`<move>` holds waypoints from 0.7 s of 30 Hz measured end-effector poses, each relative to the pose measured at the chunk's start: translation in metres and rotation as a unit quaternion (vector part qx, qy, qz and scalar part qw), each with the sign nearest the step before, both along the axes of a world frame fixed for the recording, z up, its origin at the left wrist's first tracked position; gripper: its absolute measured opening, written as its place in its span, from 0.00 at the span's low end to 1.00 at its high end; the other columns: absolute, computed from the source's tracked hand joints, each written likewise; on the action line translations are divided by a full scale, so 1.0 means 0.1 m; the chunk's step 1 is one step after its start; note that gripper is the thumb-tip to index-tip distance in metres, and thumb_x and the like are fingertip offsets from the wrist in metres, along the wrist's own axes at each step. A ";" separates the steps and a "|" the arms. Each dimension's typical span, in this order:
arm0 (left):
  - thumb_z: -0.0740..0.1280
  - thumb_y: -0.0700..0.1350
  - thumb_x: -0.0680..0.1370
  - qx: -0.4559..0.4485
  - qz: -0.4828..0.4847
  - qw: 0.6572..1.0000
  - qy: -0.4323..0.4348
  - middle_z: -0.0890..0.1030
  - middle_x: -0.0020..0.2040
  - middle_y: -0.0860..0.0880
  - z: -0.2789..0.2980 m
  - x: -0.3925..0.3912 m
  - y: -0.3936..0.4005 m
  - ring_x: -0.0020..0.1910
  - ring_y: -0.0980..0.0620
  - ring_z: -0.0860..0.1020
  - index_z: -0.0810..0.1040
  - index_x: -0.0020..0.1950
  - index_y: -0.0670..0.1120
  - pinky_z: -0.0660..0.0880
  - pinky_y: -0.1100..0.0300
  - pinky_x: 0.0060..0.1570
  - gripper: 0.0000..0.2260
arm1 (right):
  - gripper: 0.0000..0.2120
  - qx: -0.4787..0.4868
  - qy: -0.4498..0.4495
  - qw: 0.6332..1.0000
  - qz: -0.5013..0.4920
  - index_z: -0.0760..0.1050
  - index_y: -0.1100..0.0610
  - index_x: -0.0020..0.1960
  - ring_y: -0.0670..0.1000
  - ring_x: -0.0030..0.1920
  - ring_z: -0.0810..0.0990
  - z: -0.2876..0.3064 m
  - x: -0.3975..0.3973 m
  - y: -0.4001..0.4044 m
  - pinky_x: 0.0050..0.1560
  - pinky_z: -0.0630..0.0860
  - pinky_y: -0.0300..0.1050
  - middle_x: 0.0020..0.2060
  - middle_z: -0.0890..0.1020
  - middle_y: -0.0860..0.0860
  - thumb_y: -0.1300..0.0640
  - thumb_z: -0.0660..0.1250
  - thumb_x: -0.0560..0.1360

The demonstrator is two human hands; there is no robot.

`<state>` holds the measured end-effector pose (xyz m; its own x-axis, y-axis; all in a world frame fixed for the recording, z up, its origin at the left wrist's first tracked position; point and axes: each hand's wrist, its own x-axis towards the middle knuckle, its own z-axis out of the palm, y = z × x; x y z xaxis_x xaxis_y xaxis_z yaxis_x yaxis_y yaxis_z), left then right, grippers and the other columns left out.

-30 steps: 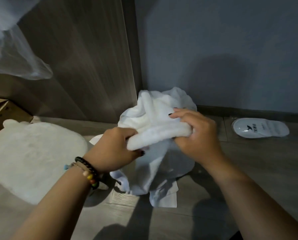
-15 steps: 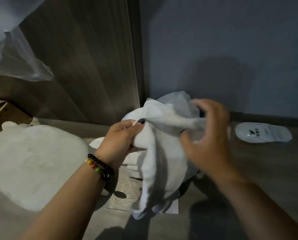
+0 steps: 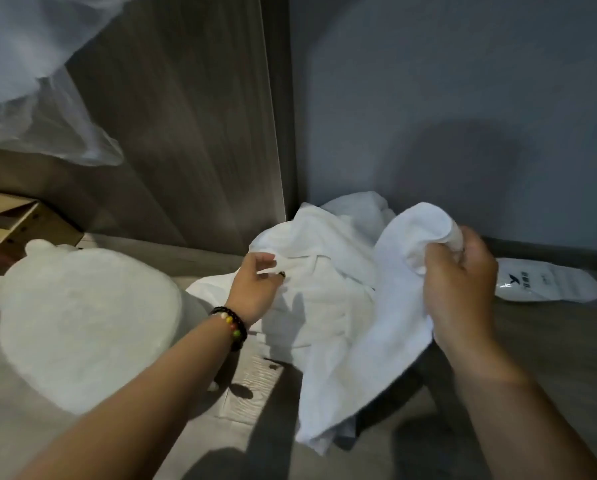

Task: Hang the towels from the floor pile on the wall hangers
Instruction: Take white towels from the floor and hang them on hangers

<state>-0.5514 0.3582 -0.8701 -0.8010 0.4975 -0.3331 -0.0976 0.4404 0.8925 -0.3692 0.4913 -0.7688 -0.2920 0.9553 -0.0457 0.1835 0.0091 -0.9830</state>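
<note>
My right hand [image 3: 458, 289] has its fingers curled tight round a bunched fold of the white towel [image 3: 362, 327] — the cloth wells up over my knuckles in a rounded hump and then falls away below my wrist in a long drape, its lowest corner close to the floor [image 3: 549, 358]. My left hand [image 3: 255, 289] sits at the towel's other upper edge, thumb and fingertips pinching a thin ridge of the fabric; a beaded bracelet [image 3: 231, 325] circles that wrist. Between my two hands the towel sags in loose folds, held in front of the corner where the wood-grain panel [image 3: 186, 133] meets the grey wall [image 3: 463, 98].

Under and behind the hanging cloth lies more white fabric on the floor — the pile [image 3: 207, 289], showing just left of my left hand. I cannot tell where the held towel ends and the pile begins behind it. A fluffy white bear-shaped rug [image 3: 82, 323] lies to the left, well apart from the towel, and a white slipper in a wrapper [image 3: 546, 284] rests on the floor just right of my right hand.
</note>
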 end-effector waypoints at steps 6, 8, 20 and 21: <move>0.72 0.48 0.73 -0.203 -0.177 0.918 0.292 0.58 0.75 0.40 -0.43 -0.22 0.53 0.74 0.39 0.58 0.49 0.79 0.48 0.58 0.47 0.73 0.42 | 0.09 -0.050 -0.049 0.998 -0.002 0.76 0.53 0.46 0.53 0.44 0.77 0.08 0.03 -0.03 0.42 0.71 0.46 0.43 0.79 0.50 0.62 0.59 0.75; 0.72 0.52 0.73 -0.274 -0.226 0.869 0.345 0.58 0.75 0.41 -0.51 -0.27 0.75 0.72 0.39 0.59 0.47 0.79 0.50 0.60 0.48 0.71 0.44 | 0.06 -0.054 -0.069 0.996 0.025 0.75 0.55 0.51 0.51 0.42 0.76 0.11 0.07 -0.09 0.37 0.68 0.42 0.43 0.77 0.49 0.57 0.62 0.76; 0.68 0.43 0.75 -0.070 -0.006 0.966 0.250 0.77 0.51 0.44 0.01 -0.07 0.80 0.50 0.44 0.76 0.75 0.50 0.45 0.73 0.52 0.52 0.06 | 0.17 0.035 -0.234 0.965 0.115 0.71 0.51 0.57 0.45 0.46 0.73 0.04 0.21 -0.14 0.39 0.67 0.34 0.42 0.71 0.40 0.46 0.71 0.72; 0.68 0.42 0.75 -0.032 -0.013 0.972 0.232 0.77 0.47 0.47 0.23 0.00 0.73 0.46 0.48 0.75 0.75 0.47 0.45 0.72 0.57 0.47 0.03 | 0.17 0.036 -0.255 0.958 0.123 0.71 0.51 0.58 0.44 0.45 0.71 0.09 0.24 -0.16 0.36 0.64 0.30 0.43 0.72 0.42 0.46 0.70 0.73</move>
